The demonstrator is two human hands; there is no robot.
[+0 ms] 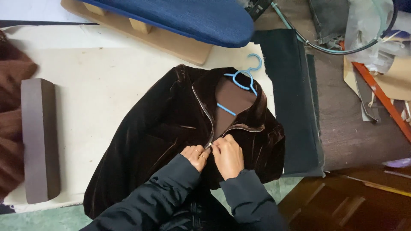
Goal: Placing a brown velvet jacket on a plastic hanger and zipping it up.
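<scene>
- Your left hand (195, 156) and right hand (228, 155) meet at the zipper (210, 128) of the dark brown velvet jacket (158, 132), fingers pinched together on the front edges. The zipper pull itself is hidden under your fingertips; you cannot tell which hand has it.
- The jacket lies flat on the cream cloth of the counter (94, 85), near the centre, collar pointing far and right. Its near hem is covered by your dark sleeves (171, 196).
- A blue hanger (246, 79) sits inside the collar; only its hook and parts of its shoulders show, the rest is under the fabric.
- Far side: a blue padded board (192, 17) on a wooden base, cut off by the top edge.
- Left: a dark brown rectangular block (39, 137), with brown knit fabric (10, 128) beyond it, cut off at the frame edge.
- Right: folded dark green cloth (295, 102) just beside the jacket.
- Far right: a hose (325, 49) and crumpled plastic, too cluttered to sort out.
</scene>
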